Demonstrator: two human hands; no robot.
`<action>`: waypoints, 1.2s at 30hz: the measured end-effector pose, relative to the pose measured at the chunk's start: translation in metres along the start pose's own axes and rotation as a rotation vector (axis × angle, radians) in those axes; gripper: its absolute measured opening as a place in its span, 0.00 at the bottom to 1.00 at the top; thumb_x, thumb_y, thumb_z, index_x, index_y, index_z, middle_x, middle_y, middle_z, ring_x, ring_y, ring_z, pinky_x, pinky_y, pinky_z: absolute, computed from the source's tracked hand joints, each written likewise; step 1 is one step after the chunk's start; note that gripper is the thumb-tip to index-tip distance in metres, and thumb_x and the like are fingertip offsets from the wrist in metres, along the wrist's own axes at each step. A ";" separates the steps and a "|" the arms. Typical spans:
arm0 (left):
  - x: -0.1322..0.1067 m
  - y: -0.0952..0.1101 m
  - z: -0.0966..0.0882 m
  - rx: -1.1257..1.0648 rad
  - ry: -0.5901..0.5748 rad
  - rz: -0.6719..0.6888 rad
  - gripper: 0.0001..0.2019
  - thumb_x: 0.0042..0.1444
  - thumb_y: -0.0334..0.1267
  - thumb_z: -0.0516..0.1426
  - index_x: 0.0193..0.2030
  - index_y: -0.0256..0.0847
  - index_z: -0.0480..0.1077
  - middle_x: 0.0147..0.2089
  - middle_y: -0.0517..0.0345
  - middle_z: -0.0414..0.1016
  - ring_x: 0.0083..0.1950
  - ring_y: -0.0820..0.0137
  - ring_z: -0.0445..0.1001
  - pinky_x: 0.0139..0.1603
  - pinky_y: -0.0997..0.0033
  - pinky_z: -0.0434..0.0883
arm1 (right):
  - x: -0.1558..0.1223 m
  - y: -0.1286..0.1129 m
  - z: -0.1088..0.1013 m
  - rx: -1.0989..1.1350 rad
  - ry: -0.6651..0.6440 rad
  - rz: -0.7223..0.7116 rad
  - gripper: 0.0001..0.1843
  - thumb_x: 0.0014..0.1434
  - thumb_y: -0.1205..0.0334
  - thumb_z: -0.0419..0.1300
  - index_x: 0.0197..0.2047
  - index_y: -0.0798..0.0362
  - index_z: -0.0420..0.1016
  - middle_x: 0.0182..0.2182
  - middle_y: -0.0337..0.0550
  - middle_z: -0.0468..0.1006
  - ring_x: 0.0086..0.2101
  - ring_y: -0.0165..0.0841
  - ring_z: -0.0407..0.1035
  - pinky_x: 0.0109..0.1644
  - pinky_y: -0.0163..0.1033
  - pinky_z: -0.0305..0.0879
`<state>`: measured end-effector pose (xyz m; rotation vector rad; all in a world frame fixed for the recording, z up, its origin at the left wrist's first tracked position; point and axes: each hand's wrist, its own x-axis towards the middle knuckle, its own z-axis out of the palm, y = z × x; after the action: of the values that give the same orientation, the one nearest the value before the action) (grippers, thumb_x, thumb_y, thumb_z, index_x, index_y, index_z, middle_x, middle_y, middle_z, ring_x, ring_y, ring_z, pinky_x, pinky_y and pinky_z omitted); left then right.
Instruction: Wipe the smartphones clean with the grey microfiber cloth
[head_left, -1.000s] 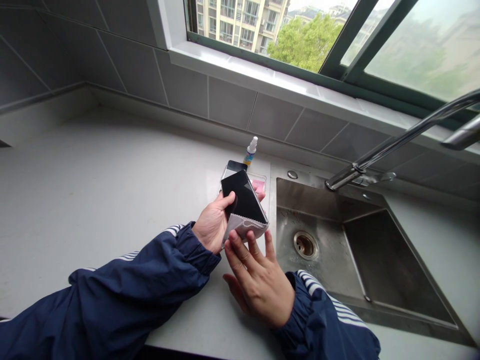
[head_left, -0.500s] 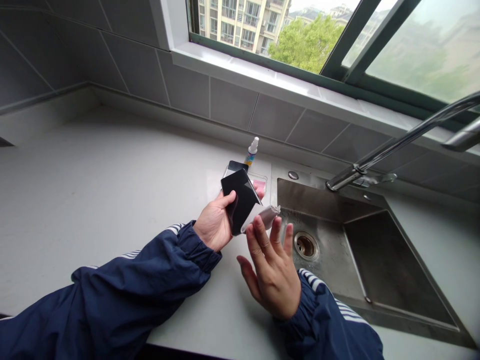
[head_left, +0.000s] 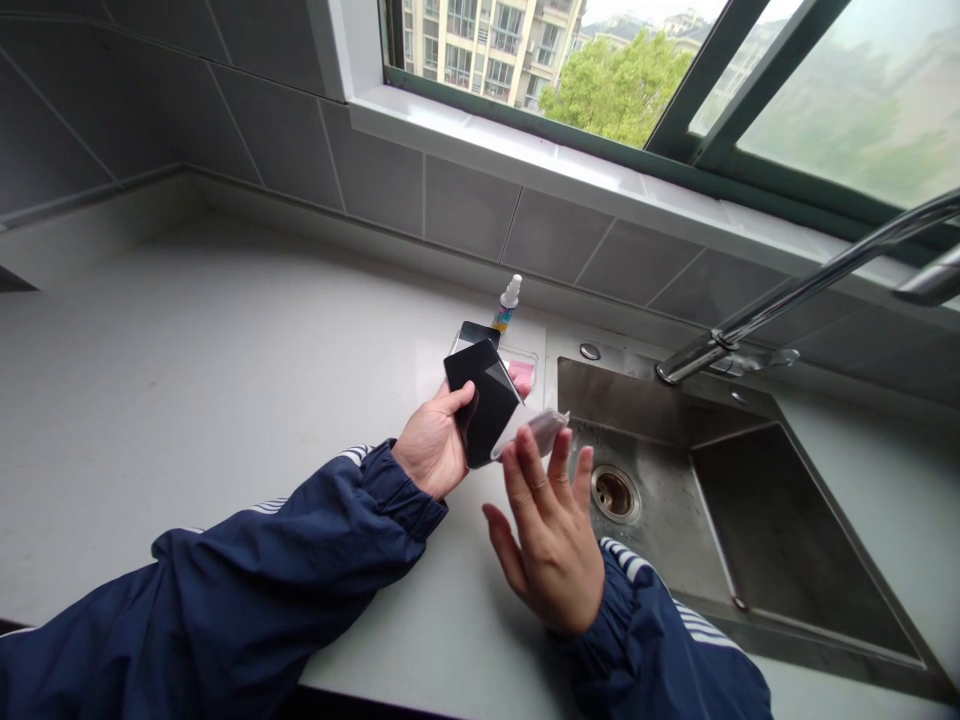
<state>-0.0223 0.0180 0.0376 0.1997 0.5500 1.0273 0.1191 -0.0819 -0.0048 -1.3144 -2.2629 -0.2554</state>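
Gripped at frame centre in a curled left hand (head_left: 433, 447), a black smartphone (head_left: 484, 403), raised above the worktop (head_left: 225, 350). Right hand (head_left: 551, 550) spread open just below, beside a grey microfibre cloth (head_left: 531, 433) jutting off the phone's lower edge. Farther back, a second phone (head_left: 474, 334) and an upright spray bottle (head_left: 508, 304).

Navy jacket sleeves (head_left: 225, 600), left at seven o'clock, right at five (white stripes (head_left: 626, 565) along each), ending in snug gathered cuffs (head_left: 401, 490).
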 end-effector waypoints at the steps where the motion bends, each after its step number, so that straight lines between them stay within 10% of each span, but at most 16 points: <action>1: 0.000 -0.001 0.000 0.012 -0.010 0.020 0.22 0.68 0.30 0.47 0.67 0.32 0.62 0.54 0.39 0.79 0.54 0.61 0.79 0.61 0.58 0.72 | 0.001 0.002 -0.001 0.023 0.025 0.029 0.42 0.65 0.69 0.56 0.76 0.55 0.40 0.72 0.48 0.49 0.72 0.53 0.31 0.72 0.71 0.32; 11: -0.006 -0.004 0.003 -0.033 -0.226 -0.032 0.31 0.70 0.49 0.41 0.68 0.27 0.62 0.62 0.34 0.72 0.59 0.51 0.75 0.64 0.50 0.67 | 0.009 0.032 -0.006 0.379 0.252 -0.036 0.32 0.59 0.82 0.60 0.64 0.51 0.71 0.60 0.48 0.74 0.64 0.49 0.64 0.63 0.58 0.69; 30: 0.002 -0.010 -0.014 0.085 -0.256 -0.077 0.29 0.68 0.54 0.48 0.61 0.30 0.69 0.55 0.35 0.77 0.53 0.54 0.78 0.54 0.53 0.75 | 0.013 0.025 -0.010 0.493 0.388 0.188 0.27 0.59 0.80 0.62 0.57 0.47 0.77 0.53 0.49 0.80 0.51 0.42 0.76 0.54 0.49 0.76; 36: 0.002 -0.011 -0.016 0.269 -0.287 0.081 0.39 0.60 0.46 0.62 0.73 0.62 0.47 0.56 0.50 0.76 0.52 0.56 0.79 0.48 0.52 0.77 | 0.007 0.018 -0.010 0.681 0.489 0.350 0.21 0.59 0.75 0.64 0.54 0.47 0.79 0.51 0.48 0.81 0.50 0.44 0.77 0.52 0.51 0.78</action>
<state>-0.0217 0.0131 0.0187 0.6020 0.4184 0.9799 0.1354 -0.0715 0.0059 -1.0889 -1.4781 0.2740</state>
